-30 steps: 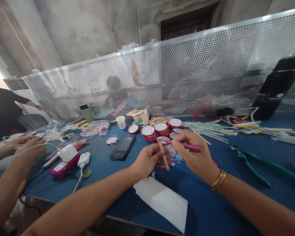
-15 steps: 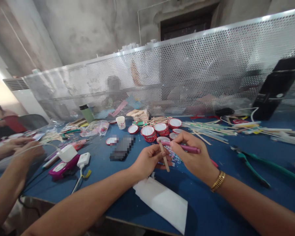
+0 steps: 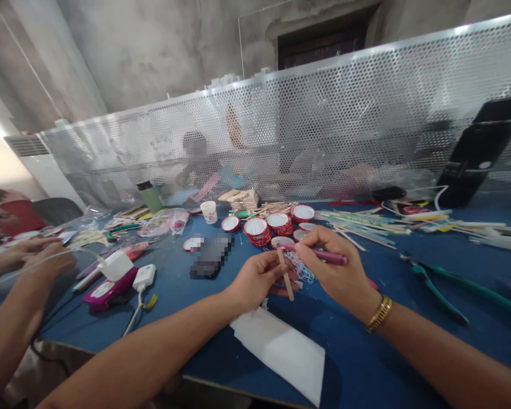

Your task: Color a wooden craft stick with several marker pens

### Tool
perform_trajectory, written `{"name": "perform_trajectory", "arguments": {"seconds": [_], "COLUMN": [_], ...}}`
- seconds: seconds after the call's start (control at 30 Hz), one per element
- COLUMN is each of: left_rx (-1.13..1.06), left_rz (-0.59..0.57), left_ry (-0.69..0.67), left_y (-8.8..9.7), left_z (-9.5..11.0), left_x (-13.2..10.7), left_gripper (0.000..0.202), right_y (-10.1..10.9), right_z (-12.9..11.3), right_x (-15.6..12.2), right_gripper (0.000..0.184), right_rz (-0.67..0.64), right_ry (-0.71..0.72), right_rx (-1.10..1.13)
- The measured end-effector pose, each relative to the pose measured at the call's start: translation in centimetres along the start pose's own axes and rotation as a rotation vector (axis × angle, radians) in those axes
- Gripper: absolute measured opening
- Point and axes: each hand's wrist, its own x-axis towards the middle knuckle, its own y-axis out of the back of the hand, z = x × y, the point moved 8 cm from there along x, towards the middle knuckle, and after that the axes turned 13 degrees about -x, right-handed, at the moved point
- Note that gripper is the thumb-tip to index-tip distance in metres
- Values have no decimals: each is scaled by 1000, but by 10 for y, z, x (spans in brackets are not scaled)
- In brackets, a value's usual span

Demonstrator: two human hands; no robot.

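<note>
My left hand (image 3: 258, 279) pinches a flat wooden craft stick (image 3: 286, 278) that points down and to the right over the blue table (image 3: 349, 352). My right hand (image 3: 338, 267) is closed round a pink pen-like tool (image 3: 319, 255), its tip at the top of the stick. The two hands touch at the fingertips. Just behind them lie a tangle of pale rubber bands (image 3: 303, 269) and several red-rimmed round lids (image 3: 276, 224).
A white folded sheet (image 3: 281, 349) lies near the front edge. Green-handled pliers (image 3: 443, 284) rest at right, long sticks (image 3: 366, 227) behind. At left are a white charger (image 3: 143, 277), a magenta device (image 3: 108, 288) and another person's hands (image 3: 34, 255). A perforated metal screen (image 3: 323, 125) closes the back.
My hands have barely shifted; the right hand with the pink tool has crept slightly left toward the stick. At far left the person has moved lower in view.
</note>
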Motion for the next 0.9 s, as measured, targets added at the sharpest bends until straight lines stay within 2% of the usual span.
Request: {"name": "perform_trajectory", "arguments": {"seconds": [0.13, 0.3, 0.5, 0.9], "left_rx": [12, 24, 22, 3], "left_rz": [-2, -1, -6, 0], "left_ry": [-4, -3, 1, 8], "left_y": [1, 3, 2, 3], "left_z": [-1, -2, -2, -3], "left_x": [1, 1, 1, 1], "left_gripper": [46, 44, 47, 47], "right_y": [-2, 1, -3, 3], "right_z": [-1, 1, 1, -1], "right_x": [0, 0, -1, 1], "right_gripper": [18, 18, 19, 19], "right_rz": [-31, 3, -38, 29], "right_ry": [4, -3, -5, 9], "right_rx": [-3, -4, -4, -39]}}
